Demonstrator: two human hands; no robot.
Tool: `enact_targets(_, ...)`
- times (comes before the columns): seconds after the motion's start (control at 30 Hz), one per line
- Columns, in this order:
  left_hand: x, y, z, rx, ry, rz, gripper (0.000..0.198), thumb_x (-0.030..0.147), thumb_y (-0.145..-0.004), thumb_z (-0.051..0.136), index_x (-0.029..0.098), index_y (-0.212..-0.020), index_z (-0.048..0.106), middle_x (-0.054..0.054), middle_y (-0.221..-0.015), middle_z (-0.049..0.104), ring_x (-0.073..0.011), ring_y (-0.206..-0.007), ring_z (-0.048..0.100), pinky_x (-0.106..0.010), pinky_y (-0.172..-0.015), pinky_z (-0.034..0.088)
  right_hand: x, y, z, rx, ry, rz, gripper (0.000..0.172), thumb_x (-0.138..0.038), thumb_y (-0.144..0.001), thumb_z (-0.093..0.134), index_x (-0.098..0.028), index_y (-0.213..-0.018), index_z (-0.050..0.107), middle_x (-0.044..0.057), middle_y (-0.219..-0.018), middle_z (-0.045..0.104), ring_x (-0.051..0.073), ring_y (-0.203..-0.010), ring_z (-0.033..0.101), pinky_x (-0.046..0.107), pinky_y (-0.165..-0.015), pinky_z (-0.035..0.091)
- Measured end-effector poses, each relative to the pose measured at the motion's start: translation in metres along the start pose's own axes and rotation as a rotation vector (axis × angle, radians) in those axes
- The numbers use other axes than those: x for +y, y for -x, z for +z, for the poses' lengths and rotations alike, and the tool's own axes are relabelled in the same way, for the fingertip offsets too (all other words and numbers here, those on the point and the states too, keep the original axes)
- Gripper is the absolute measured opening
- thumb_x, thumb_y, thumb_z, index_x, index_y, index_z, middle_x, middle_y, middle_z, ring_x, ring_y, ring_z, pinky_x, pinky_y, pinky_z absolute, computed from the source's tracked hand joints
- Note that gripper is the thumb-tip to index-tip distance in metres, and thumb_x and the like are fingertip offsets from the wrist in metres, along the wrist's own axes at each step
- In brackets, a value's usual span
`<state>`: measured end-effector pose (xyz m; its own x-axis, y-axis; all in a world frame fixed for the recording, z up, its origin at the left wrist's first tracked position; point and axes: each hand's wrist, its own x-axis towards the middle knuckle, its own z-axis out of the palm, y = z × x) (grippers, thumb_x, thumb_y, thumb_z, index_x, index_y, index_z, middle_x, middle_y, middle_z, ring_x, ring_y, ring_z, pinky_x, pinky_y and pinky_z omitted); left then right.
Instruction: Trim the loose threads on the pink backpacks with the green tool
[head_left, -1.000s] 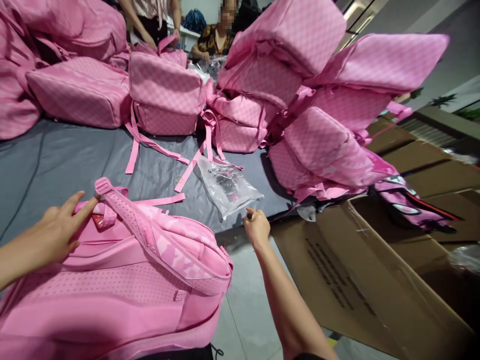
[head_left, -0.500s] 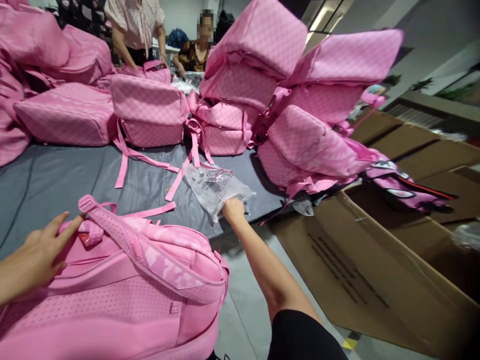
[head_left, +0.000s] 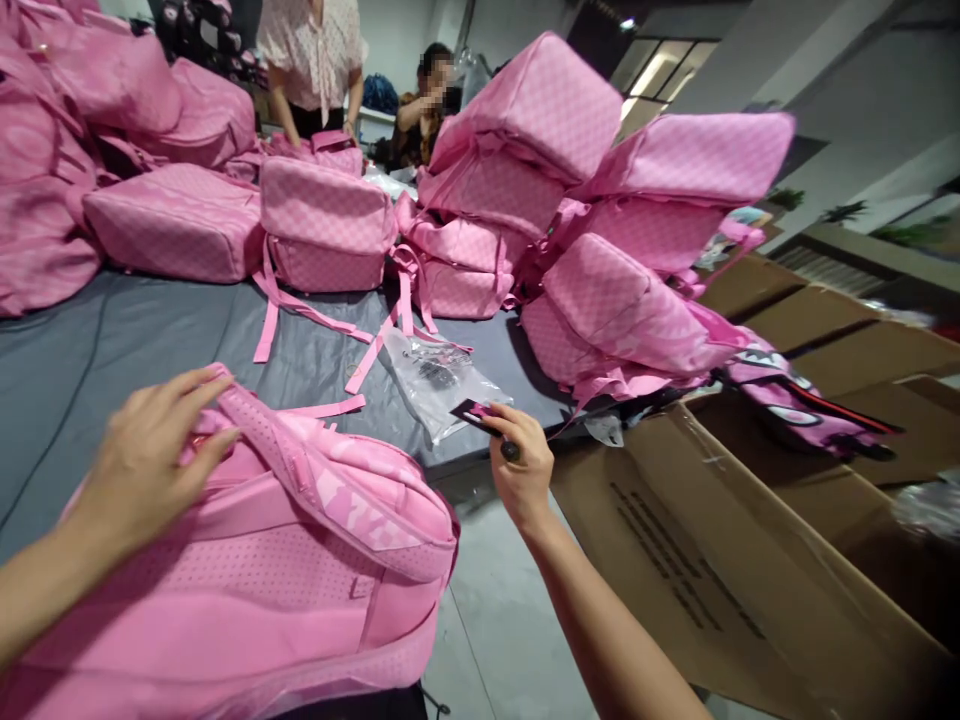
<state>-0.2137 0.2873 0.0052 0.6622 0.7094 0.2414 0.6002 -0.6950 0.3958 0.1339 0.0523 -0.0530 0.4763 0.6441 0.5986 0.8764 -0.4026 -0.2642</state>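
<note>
A pink backpack [head_left: 247,600] lies right in front of me, its dotted back panel and shoulder strap [head_left: 330,505] facing up. My left hand [head_left: 150,450] is closed on the upper end of that strap, fingers over it and thumb below. Over the table's near edge, my right hand [head_left: 523,455] pinches a small dark tag [head_left: 472,412] with pink print. A round black end [head_left: 510,451] of something pokes out of the same hand; the rest of it is hidden in the palm. Just beyond the tag lies a clear plastic bag [head_left: 439,380] with dark items inside.
Several pink backpacks [head_left: 322,225] stand in a row and in stacks across the grey-covered table [head_left: 172,340]. Open cardboard boxes [head_left: 675,540] fill the right side, with a pink and black pouch [head_left: 802,400] on one. Two people [head_left: 311,60] are behind the table.
My right hand has come out of the plastic bag and drawn back, now with the dark tag in its fingers. My left hand has moved right onto the strap's upper end.
</note>
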Motion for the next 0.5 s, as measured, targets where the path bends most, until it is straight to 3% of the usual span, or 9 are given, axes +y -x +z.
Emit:
enact_targets(0.07,0.047,0.003,0.002,-0.047,0.424,-0.089,0.042,0.049,-0.093,0.049,0.026,-0.125,0.060,-0.008,-0.127,0.066,-0.0259,-0.121,0.060,-0.040,-0.103,0.047,-0.049,0.000,-0.003,0.080,-0.250,-0.274,0.028,-0.011,-0.089,0.051,-0.025,-0.103,0.070,0.008,-0.119,0.072,0.022,-0.114,0.064,0.045,-0.099,0.053)
enact_targets(0.1,0.065,0.004,0.006,-0.165,0.648,-0.133,0.043,0.051,-0.090,0.052,0.024,-0.123,0.061,-0.008,-0.118,0.070,-0.0246,-0.112,0.065,-0.038,-0.097,0.051,-0.072,0.000,-0.004,0.100,-0.357,-0.397,0.030,-0.008,-0.088,0.053,-0.025,-0.106,0.070,0.008,-0.119,0.072,0.023,-0.114,0.064,0.046,-0.096,0.054)
enact_targets(0.17,0.082,0.006,0.019,-0.378,0.980,-0.211,0.044,0.050,-0.085,0.061,0.020,-0.118,0.062,-0.006,-0.099,0.074,-0.0210,-0.090,0.070,-0.032,-0.079,0.055,-0.109,0.001,-0.005,0.069,-0.508,-0.576,0.038,-0.003,-0.086,0.055,-0.025,-0.114,0.069,0.010,-0.120,0.072,0.024,-0.116,0.064,0.045,-0.094,0.056)
enact_targets(0.2,0.082,0.008,0.025,-0.417,1.085,-0.248,0.041,0.046,-0.082,0.065,0.019,-0.113,0.063,-0.005,-0.091,0.073,-0.0188,-0.081,0.070,-0.030,-0.073,0.055,-0.122,0.002,-0.005,0.013,-0.551,-0.627,0.042,-0.002,-0.086,0.054,-0.025,-0.119,0.067,0.011,-0.123,0.071,0.024,-0.119,0.063,0.045,-0.094,0.057)
enact_targets(0.27,0.072,0.015,0.032,-0.304,1.135,-0.320,0.028,0.038,-0.080,0.070,0.018,-0.097,0.061,-0.001,-0.077,0.069,-0.0140,-0.067,0.066,-0.025,-0.064,0.052,-0.136,0.001,-0.005,-0.127,-0.616,-0.648,0.051,-0.001,-0.087,0.050,-0.024,-0.131,0.062,0.012,-0.131,0.067,0.024,-0.123,0.061,0.045,-0.096,0.056)
enact_targets(0.37,0.051,0.033,0.032,0.000,0.912,-0.299,0.013,0.028,-0.083,0.067,0.019,-0.084,0.058,0.004,-0.071,0.063,-0.0092,-0.063,0.061,-0.020,-0.058,0.045,-0.148,-0.004,-0.002,-0.253,-0.680,-0.528,0.052,-0.006,-0.090,0.048,-0.024,-0.138,0.057,0.013,-0.134,0.065,0.024,-0.121,0.064,0.044,-0.097,0.056)
enact_targets(0.5,0.038,0.059,0.032,0.139,0.603,-0.057,0.004,0.017,-0.089,0.061,0.019,-0.086,0.060,0.004,-0.073,0.066,-0.0080,-0.063,0.061,-0.019,-0.059,0.045,-0.172,-0.012,0.003,-0.349,-0.704,-0.512,0.021,-0.011,-0.092,0.057,-0.020,-0.106,0.069,0.007,-0.093,0.075,0.020,-0.085,0.070,0.032,-0.074,0.056)
